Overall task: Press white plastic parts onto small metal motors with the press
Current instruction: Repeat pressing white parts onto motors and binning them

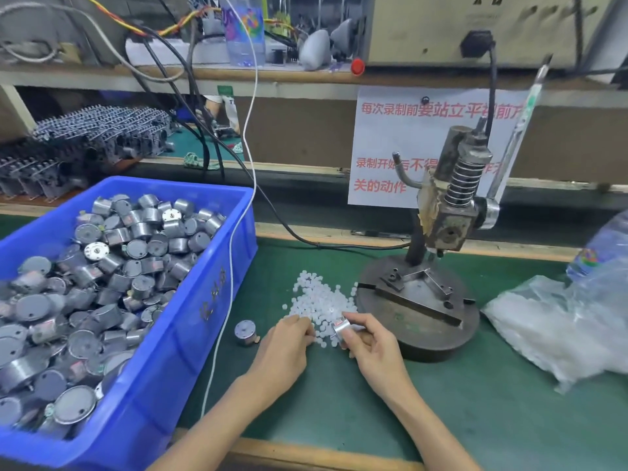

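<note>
White round plastic parts under left hand, pinch unclear; right hand grips small silver metal motor; take one, seat squarely.

Left hand grasp unclear among white parts; blue bin cropped left.

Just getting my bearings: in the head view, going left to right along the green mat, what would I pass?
Blue bin of motors, loose motor, left hand, right hand gripping a motor, press, plastic bag.
</note>
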The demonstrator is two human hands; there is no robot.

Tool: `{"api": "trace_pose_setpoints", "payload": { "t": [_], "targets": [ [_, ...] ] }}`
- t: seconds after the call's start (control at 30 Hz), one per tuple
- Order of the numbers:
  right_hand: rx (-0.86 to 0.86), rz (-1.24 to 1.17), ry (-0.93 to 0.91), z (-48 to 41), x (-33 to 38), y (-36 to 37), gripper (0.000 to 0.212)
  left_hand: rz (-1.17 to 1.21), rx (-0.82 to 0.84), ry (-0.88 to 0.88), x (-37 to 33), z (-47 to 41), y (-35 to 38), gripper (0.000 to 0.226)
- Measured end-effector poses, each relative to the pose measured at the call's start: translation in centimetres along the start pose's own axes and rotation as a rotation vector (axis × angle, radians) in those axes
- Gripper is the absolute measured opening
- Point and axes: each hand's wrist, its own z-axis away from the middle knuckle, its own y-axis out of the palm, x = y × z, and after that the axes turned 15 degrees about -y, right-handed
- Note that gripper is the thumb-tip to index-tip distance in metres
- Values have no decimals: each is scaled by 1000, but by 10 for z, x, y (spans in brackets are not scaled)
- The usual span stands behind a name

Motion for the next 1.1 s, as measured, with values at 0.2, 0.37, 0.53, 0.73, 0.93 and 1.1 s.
{"api": "trace_pose_setpoints", "payload": {
  "t": [0.2, 0.37, 0.53, 0.73, 0.93, 1.1],
  "targets": [
    [-3, 29, -54, 7, 1, -5, 24, 139, 14, 122, -5, 20, 28, 8],
    [94, 148, -84, 16, 4, -10, 26, 204, -55, 157, -2, 21, 29, 9],
    [119, 226, -140, 16, 8, -9, 25, 231, -45, 155, 0, 22, 28, 10],
    [137, 342, -207, 17, 5, -8, 22, 385, -78, -13, -2, 25, 26, 12],
    [188, 456, -346, 17, 8, -5, 17, 430, -42, -23, -2, 27, 23, 18],
    [243, 556, -433, 21, 8, -4, 19, 389, 11, 31, -1, 27, 23, 22]
  ]
}}
